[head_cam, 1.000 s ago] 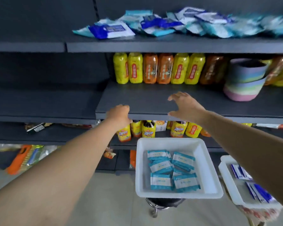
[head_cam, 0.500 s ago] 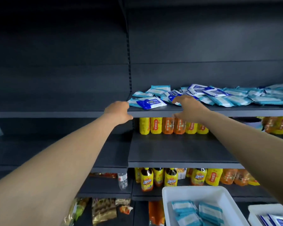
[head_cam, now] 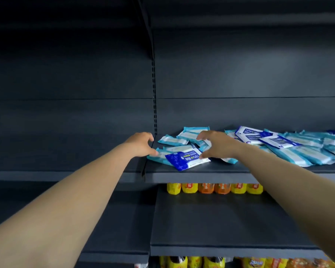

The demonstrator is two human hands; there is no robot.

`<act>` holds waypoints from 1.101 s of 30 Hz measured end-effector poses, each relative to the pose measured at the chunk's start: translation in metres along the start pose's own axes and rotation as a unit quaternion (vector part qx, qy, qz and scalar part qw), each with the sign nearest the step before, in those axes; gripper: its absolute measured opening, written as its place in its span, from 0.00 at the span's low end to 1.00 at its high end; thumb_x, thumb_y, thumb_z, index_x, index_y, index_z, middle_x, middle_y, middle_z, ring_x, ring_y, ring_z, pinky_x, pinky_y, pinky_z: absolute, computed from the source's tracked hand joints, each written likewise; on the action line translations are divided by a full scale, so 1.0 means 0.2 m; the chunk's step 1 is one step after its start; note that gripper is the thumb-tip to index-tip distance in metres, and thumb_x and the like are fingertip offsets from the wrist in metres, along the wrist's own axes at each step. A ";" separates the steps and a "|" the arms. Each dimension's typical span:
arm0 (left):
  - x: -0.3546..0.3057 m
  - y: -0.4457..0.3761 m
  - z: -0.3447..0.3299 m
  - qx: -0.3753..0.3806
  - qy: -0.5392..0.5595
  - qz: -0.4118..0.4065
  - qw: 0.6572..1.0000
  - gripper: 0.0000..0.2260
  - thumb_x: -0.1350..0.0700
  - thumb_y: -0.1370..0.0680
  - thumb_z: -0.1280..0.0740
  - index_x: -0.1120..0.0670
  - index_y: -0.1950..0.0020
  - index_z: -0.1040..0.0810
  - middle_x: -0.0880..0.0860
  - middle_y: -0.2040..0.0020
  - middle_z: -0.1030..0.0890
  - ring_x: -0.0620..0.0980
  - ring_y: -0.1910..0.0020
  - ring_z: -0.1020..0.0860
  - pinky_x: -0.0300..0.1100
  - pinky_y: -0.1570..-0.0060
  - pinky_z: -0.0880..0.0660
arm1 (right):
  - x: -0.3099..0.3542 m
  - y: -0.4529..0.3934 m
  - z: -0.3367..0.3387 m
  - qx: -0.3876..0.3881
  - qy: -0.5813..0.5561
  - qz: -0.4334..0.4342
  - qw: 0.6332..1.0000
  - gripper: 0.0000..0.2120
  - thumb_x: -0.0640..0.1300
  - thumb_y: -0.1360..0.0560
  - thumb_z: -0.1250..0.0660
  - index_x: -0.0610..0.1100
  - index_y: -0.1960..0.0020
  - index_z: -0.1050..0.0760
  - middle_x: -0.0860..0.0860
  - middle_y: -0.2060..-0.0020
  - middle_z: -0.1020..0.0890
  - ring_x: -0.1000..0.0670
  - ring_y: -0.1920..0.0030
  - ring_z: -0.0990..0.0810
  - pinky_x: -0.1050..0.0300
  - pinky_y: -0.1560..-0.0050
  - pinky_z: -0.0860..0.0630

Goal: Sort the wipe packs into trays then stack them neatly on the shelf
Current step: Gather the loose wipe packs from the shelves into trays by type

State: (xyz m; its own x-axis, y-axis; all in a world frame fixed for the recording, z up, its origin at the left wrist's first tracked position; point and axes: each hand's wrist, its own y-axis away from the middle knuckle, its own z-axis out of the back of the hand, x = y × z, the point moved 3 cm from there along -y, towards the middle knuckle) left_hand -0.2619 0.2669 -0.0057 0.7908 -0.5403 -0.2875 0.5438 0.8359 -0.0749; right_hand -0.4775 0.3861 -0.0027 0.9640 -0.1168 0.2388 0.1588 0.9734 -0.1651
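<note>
Both arms are stretched up to a dark grey shelf (head_cam: 211,172) on which a loose pile of wipe packs (head_cam: 290,149) is spread. The left hand (head_cam: 140,144) is placed at the left end of the pile, its fingers curved but holding nothing; the thumb tip is touching, or nearly touching, the edge of a light teal pack (head_cam: 159,154) at the front left corner. The right hand (head_cam: 216,145) is held over the packs with fingers spread and bent like a claw — nothing is gripped by it, and its thumb is seen just beside the right end of a dark blue pack (head_cam: 186,158). This blue pack lies tilted at the front of the shelf, partly on top of the teal ones, between the two hands.

Further to the right, more teal packs are lying in disorder, overlapping each other, and two white-and-blue packs (head_cam: 267,139) are resting on top of them. The pile reaches to the right edge of the view.

Under the shelf, a row of yellow and orange bottles (head_cam: 214,188) is standing at the back of the next shelf (head_cam: 230,219) — only their lower parts are visible. At the bottom edge, further yellow bottles (head_cam: 213,262) are seen on a lower level.
</note>
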 end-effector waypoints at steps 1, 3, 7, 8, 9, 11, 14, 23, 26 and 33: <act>0.02 -0.07 -0.02 0.023 0.000 -0.006 1.000 0.27 0.47 0.27 0.28 0.51 0.31 0.32 0.52 0.32 0.30 0.51 0.36 0.29 0.43 0.41 0.31 | -0.02 -0.07 -0.03 0.024 -0.015 0.007 1.000 0.32 0.49 0.30 0.25 0.49 0.31 0.33 0.50 0.32 0.30 0.49 0.34 0.30 0.58 0.38 0.34; 0.04 -0.20 -0.07 0.069 -0.005 -0.016 0.997 0.28 0.47 0.28 0.27 0.49 0.31 0.32 0.51 0.31 0.30 0.50 0.35 0.30 0.44 0.38 0.31 | -0.06 -0.20 -0.10 0.089 -0.023 0.018 0.996 0.34 0.49 0.32 0.24 0.51 0.30 0.34 0.52 0.32 0.30 0.49 0.35 0.30 0.58 0.37 0.34; 0.06 -0.40 -0.15 0.140 -0.017 -0.034 0.989 0.29 0.48 0.28 0.27 0.48 0.30 0.32 0.50 0.31 0.30 0.49 0.36 0.30 0.41 0.39 0.33 | -0.14 -0.42 -0.19 0.189 -0.012 0.017 0.982 0.35 0.52 0.34 0.22 0.55 0.32 0.34 0.55 0.35 0.29 0.50 0.35 0.30 0.50 0.33 0.32; 0.06 -0.43 -0.16 0.156 -0.019 -0.037 0.987 0.29 0.48 0.28 0.27 0.48 0.29 0.33 0.49 0.31 0.30 0.49 0.35 0.30 0.41 0.39 0.33 | -0.15 -0.46 -0.20 0.210 -0.010 0.021 0.977 0.34 0.53 0.35 0.22 0.55 0.33 0.33 0.55 0.35 0.29 0.50 0.35 0.30 0.49 0.33 0.32; 0.06 -0.46 -0.17 0.170 -0.017 -0.037 0.985 0.29 0.48 0.27 0.28 0.49 0.29 0.33 0.49 0.31 0.31 0.49 0.34 0.31 0.41 0.38 0.34 | -0.16 -0.49 -0.21 0.227 -0.003 0.025 0.974 0.34 0.54 0.35 0.22 0.55 0.33 0.32 0.56 0.36 0.29 0.51 0.35 0.30 0.48 0.33 0.32; 0.06 -0.51 -0.18 0.193 -0.006 -0.032 0.981 0.28 0.49 0.27 0.28 0.49 0.29 0.32 0.49 0.31 0.31 0.49 0.34 0.31 0.42 0.35 0.34 | -0.16 -0.53 -0.21 0.249 0.021 0.029 0.968 0.33 0.56 0.36 0.22 0.56 0.34 0.31 0.56 0.37 0.28 0.51 0.36 0.29 0.48 0.33 0.31; 0.08 -0.55 -0.20 0.212 0.024 -0.014 0.977 0.27 0.51 0.28 0.26 0.49 0.31 0.30 0.49 0.35 0.29 0.48 0.37 0.31 0.42 0.35 0.33 | -0.15 -0.56 -0.20 0.262 0.047 0.034 0.963 0.33 0.57 0.37 0.22 0.55 0.36 0.30 0.58 0.40 0.28 0.51 0.38 0.29 0.48 0.35 0.30; 0.13 -0.52 -0.27 0.220 0.315 0.104 0.917 0.28 0.70 0.30 0.28 0.61 0.33 0.32 0.58 0.41 0.22 0.51 0.45 0.21 0.41 0.52 0.22 | -0.17 -0.53 -0.19 0.251 0.013 0.031 0.967 0.22 0.58 0.38 0.22 0.56 0.53 0.30 0.56 0.49 0.20 0.51 0.49 0.19 0.48 0.45 0.20; 0.15 -0.44 -0.27 0.200 0.360 0.123 0.903 0.16 0.70 0.29 0.29 0.64 0.43 0.26 0.59 0.45 0.19 0.48 0.52 0.20 0.37 0.60 0.22 | -0.15 -0.47 -0.15 0.208 -0.012 0.044 0.977 0.17 0.52 0.34 0.22 0.53 0.54 0.29 0.57 0.52 0.21 0.52 0.51 0.20 0.55 0.51 0.22; 0.18 -0.20 -0.24 0.089 0.502 0.132 0.850 0.10 0.70 0.29 0.29 0.63 0.49 0.22 0.58 0.48 0.18 0.53 0.49 0.19 0.45 0.48 0.23 | -0.15 -0.29 -0.02 0.107 -0.043 0.071 0.991 0.13 0.44 0.32 0.23 0.51 0.62 0.29 0.55 0.60 0.23 0.53 0.56 0.25 0.60 0.57 0.30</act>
State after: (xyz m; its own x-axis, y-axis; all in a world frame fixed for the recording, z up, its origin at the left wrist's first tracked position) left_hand -0.2686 0.2187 -0.0584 0.3021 0.0931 -0.9487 0.4896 0.8387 0.2383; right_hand -0.5137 0.3327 -0.0040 0.9503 0.0333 0.3095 -0.0353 0.9994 0.0008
